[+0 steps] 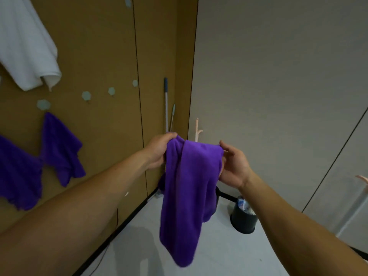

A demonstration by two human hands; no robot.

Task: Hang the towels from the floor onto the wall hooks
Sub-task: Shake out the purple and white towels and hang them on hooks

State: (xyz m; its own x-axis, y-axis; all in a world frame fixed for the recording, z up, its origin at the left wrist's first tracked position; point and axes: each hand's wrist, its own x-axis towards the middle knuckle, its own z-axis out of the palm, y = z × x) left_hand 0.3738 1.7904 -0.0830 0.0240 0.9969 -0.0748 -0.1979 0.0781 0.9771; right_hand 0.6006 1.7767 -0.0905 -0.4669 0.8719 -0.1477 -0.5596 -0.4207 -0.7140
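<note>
Well, the purple towel (185,188) is soft, fleecy stuff, bunched into long folds and hanging down between both hands above the pale floor (217,251). The left hand (159,151) grips one top corner, fingers curled round the cloth; the right hand (234,166) pinches the other edge with thumb and fingers, the rest loosely bent. On the brown wall panel (99,46), two purple towels (61,148) and a white terry one (25,46) hang near pale hexagonal hooks (86,95). A black bin (242,220) sits in the corner
</note>
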